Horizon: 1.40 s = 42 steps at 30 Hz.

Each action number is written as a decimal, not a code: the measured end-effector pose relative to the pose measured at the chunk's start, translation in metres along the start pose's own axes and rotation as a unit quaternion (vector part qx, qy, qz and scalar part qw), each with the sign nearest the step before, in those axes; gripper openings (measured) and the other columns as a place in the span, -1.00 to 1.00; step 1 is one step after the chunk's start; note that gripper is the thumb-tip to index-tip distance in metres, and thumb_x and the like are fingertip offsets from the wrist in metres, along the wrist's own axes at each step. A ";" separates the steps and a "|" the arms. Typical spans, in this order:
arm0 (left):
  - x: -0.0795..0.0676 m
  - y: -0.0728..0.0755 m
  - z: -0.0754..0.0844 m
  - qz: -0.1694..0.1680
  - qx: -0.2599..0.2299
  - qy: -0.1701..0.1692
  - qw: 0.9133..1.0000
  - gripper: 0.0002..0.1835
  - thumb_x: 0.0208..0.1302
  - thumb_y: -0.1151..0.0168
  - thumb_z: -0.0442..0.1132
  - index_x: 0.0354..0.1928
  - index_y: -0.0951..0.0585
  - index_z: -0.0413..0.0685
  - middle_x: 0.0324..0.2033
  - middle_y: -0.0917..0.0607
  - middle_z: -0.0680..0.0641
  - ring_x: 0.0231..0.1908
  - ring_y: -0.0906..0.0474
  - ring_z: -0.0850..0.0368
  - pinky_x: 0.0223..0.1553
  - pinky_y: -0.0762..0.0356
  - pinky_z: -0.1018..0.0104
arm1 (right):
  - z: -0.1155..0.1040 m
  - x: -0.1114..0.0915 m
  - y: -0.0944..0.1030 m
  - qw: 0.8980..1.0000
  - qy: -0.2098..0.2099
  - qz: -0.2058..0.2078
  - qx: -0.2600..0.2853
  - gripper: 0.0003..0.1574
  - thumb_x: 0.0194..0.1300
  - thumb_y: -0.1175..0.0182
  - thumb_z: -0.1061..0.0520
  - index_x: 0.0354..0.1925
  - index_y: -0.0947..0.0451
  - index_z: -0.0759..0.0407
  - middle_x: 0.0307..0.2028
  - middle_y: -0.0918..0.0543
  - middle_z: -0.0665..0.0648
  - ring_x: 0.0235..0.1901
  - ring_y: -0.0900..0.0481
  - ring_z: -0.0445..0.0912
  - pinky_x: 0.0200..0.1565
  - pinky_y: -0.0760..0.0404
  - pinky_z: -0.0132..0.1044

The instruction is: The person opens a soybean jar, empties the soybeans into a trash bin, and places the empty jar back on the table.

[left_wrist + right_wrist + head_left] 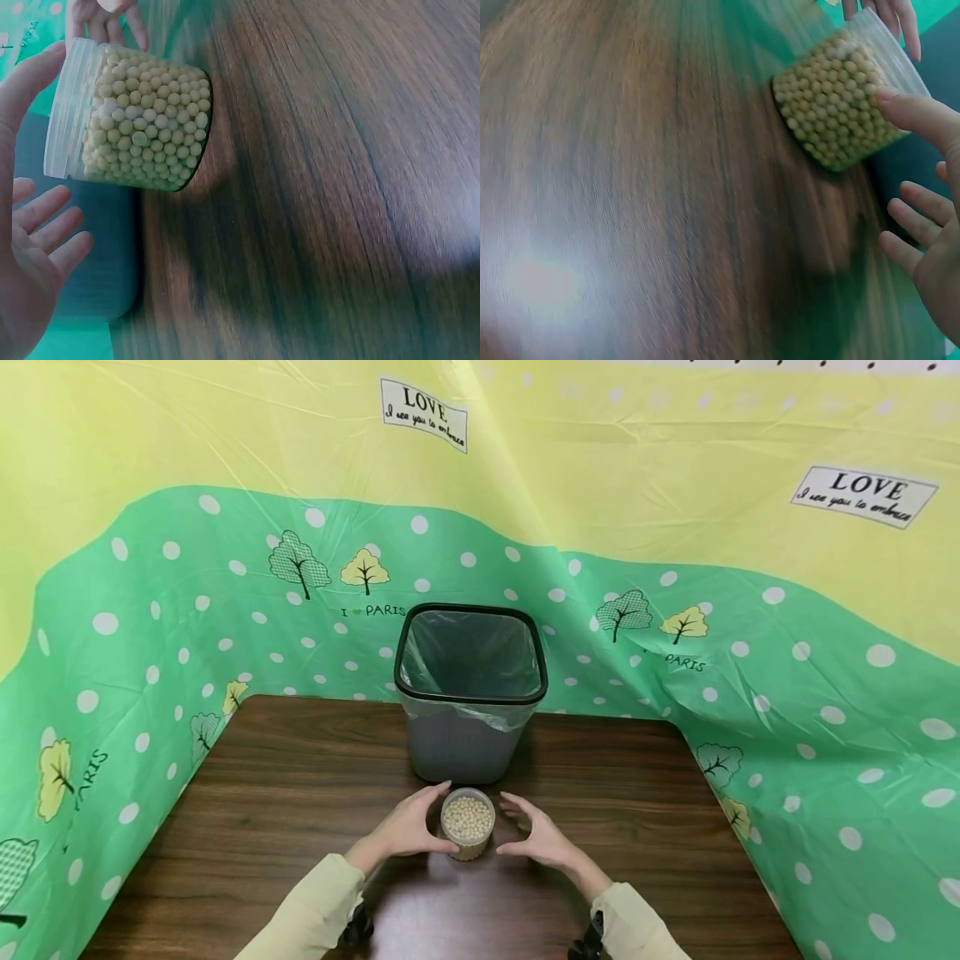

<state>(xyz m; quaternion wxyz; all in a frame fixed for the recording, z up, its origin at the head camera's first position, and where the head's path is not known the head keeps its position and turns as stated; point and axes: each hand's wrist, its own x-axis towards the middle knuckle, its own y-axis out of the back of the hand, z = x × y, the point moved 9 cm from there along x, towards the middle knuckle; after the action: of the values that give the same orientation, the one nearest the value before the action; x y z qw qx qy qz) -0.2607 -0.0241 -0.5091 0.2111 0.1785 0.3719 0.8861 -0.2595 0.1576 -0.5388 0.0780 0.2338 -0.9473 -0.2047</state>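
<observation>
A clear plastic jar point(468, 820) full of round, pale yellow beans stands upright on the table, between the two hands. Its whitish top band point(69, 109) shows in the left wrist view; whether a see-through lid covers it I cannot tell. On the jar's left is the left hand point(408, 823), thumb and fingers spread in a curve; its thumb tip is close to the jar, contact unclear. Opposite it, the right hand point(546, 837) is held apart from the jar with fingers spread. Both palms face the jar, as the right wrist view of the beans point(836, 97) also suggests.
Right behind the jar stands a grey trash bin point(465, 743) with a black rim and a clear liner. The dark wooden table point(300, 777) extends to both sides. A green and yellow printed cloth point(637, 677) hangs around its back and sides.
</observation>
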 end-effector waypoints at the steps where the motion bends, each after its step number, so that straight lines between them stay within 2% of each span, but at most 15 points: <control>1: 0.001 -0.001 0.000 0.000 -0.002 0.001 1.000 0.06 -0.25 -0.45 0.16 0.29 -0.24 -0.22 0.16 -0.43 -0.14 0.16 -0.33 -0.03 0.08 -0.36 0.03 | 0.002 0.001 -0.003 1.000 -0.006 -0.001 0.004 0.02 -0.07 -0.40 0.25 0.30 -0.11 0.34 0.13 -0.38 0.37 0.13 -0.33 0.24 0.10 -0.29 0.15; 4: 0.003 -0.003 -0.001 0.005 -0.013 -0.002 1.000 0.04 -0.27 -0.47 0.12 0.26 -0.27 -0.25 0.13 -0.45 -0.16 0.11 -0.39 -0.03 0.05 -0.39 0.03 | 0.007 0.005 -0.013 1.000 -0.018 -0.003 0.010 0.00 -0.06 -0.40 0.24 0.30 -0.14 0.26 0.12 -0.41 0.28 0.11 -0.36 0.17 0.08 -0.34 0.11; 8: 0.005 -0.005 -0.002 0.012 -0.029 -0.006 0.999 -0.04 -0.28 -0.49 0.09 0.18 -0.35 -0.27 0.05 -0.51 -0.13 -0.03 -0.50 0.04 -0.03 -0.46 0.11 | 0.010 0.011 -0.025 0.999 -0.013 -0.006 0.031 0.00 -0.10 -0.42 0.25 0.28 -0.18 0.21 0.11 -0.42 0.25 0.08 -0.39 0.12 0.07 -0.40 -0.01; 13: 0.007 -0.005 -0.002 0.018 -0.055 -0.009 0.998 -0.16 -0.29 -0.51 0.03 0.09 -0.42 -0.20 -0.04 -0.55 -0.07 -0.11 -0.55 0.08 -0.08 -0.49 0.16 | 0.015 0.018 -0.038 0.997 -0.006 -0.011 0.077 0.05 -0.18 -0.44 0.34 0.27 -0.15 0.30 0.16 -0.35 0.28 0.14 -0.33 0.08 0.07 -0.40 -0.33; 17: 0.008 -0.007 -0.005 0.021 -0.089 0.000 0.996 -0.22 -0.30 -0.54 -0.06 0.05 -0.44 -0.18 -0.08 -0.56 -0.06 -0.12 -0.54 0.07 -0.10 -0.51 0.19 | 0.012 0.020 -0.043 0.995 -0.005 -0.012 0.096 0.09 -0.23 -0.44 0.40 0.27 -0.13 0.35 0.17 -0.33 0.29 0.15 -0.31 0.07 0.05 -0.38 -0.41; 22: 0.010 -0.011 -0.010 0.024 -0.185 0.011 0.982 -0.26 -0.30 -0.54 -0.23 0.01 -0.43 -0.29 -0.09 -0.53 -0.16 -0.13 -0.52 -0.01 -0.18 -0.56 0.32 | 0.010 0.022 -0.046 0.994 0.004 -0.017 0.111 0.09 -0.19 -0.42 0.41 0.28 -0.09 0.36 0.18 -0.29 0.33 0.15 -0.30 0.07 0.04 -0.40 -0.41; 26: 0.009 -0.013 -0.012 0.023 -0.219 0.007 0.976 -0.27 -0.28 -0.53 -0.27 0.02 -0.41 -0.35 -0.08 -0.50 -0.21 -0.11 -0.50 -0.02 -0.20 -0.57 0.35 | 0.008 0.022 -0.046 0.990 0.012 -0.026 0.136 0.08 -0.18 -0.40 0.45 0.28 -0.08 0.39 0.20 -0.25 0.38 0.16 -0.29 0.06 0.03 -0.41 -0.40; 30: 0.009 -0.012 -0.011 0.010 -0.262 0.039 0.964 -0.24 -0.26 -0.52 -0.31 0.08 -0.39 -0.30 0.00 -0.46 -0.22 -0.03 -0.45 -0.10 -0.13 -0.54 0.31 | 0.000 0.021 -0.040 0.993 0.021 -0.023 0.117 0.07 -0.18 -0.41 0.42 0.28 -0.11 0.36 0.19 -0.28 0.35 0.15 -0.30 0.05 0.05 -0.41 -0.35; 33: 0.009 -0.006 -0.004 0.008 -0.283 0.053 0.958 -0.23 -0.23 -0.51 -0.33 0.12 -0.37 -0.28 0.05 -0.43 -0.23 0.03 -0.41 -0.15 -0.09 -0.53 0.27 | -0.009 0.021 -0.031 0.997 0.030 -0.005 0.077 0.06 -0.19 -0.44 0.34 0.27 -0.15 0.30 0.18 -0.33 0.28 0.14 -0.32 0.03 0.07 -0.39 -0.27; 38: 0.009 0.016 0.019 0.010 -0.329 0.042 0.943 -0.24 -0.19 -0.46 -0.43 0.14 -0.34 -0.36 0.08 -0.41 -0.30 0.06 -0.38 -0.22 -0.06 -0.51 0.17 | -0.031 0.020 -0.013 0.998 0.058 0.023 0.026 0.03 -0.21 -0.48 0.25 0.24 -0.24 0.25 0.12 -0.40 0.22 0.11 -0.35 -0.01 0.10 -0.37 -0.14; 42: 0.011 0.032 0.035 0.012 -0.368 0.026 0.929 -0.24 -0.17 -0.42 -0.49 0.16 -0.31 -0.41 0.09 -0.40 -0.35 0.07 -0.37 -0.24 -0.06 -0.51 0.18 | -0.056 0.018 0.000 0.995 0.085 0.039 0.021 -0.01 -0.20 -0.48 0.24 0.23 -0.27 0.24 0.08 -0.41 0.20 0.09 -0.36 -0.06 0.11 -0.37 -0.28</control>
<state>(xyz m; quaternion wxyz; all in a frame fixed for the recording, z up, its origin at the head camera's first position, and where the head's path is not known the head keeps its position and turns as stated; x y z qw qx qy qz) -0.2611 -0.0186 -0.4605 0.2417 0.0699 0.0229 0.9675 -0.2614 0.1290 -0.4870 0.1612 0.2152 -0.9496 -0.1614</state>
